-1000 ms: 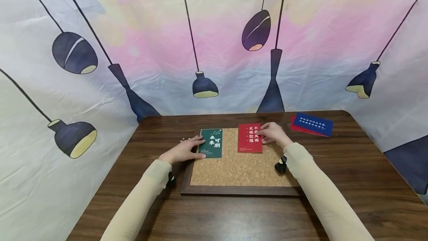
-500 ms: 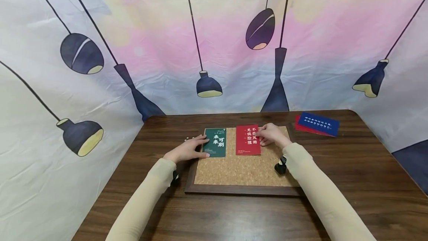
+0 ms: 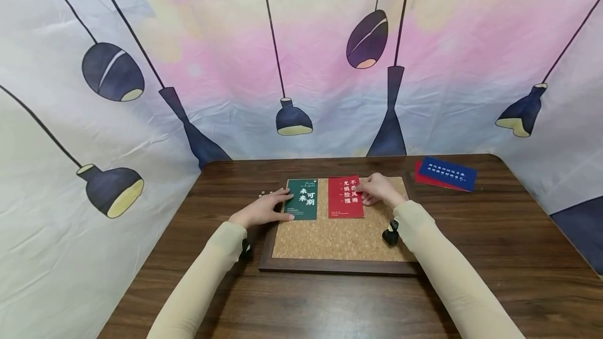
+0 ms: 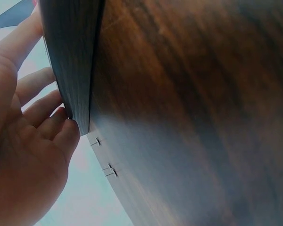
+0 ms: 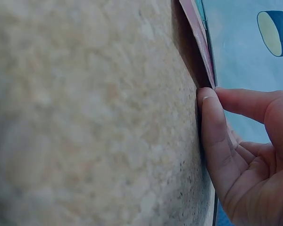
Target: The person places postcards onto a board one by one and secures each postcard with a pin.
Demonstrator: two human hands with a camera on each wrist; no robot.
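wooden table (image 3: 320, 302) below, the right hand (image 3: 379, 190) pinches a red card (image 3: 344, 199); left hand (image 3: 260, 212), fingers spread, seemingly presses a green card (image 3: 302, 200).

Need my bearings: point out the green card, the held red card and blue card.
Green card (image 3: 302, 200), head view: middle of face.
Held red card (image 3: 345, 198), head view: middle of face.
Blue card (image 3: 448, 173), head view: middle of face.

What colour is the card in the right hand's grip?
The card is red, printed in white; it shows best in the head view.
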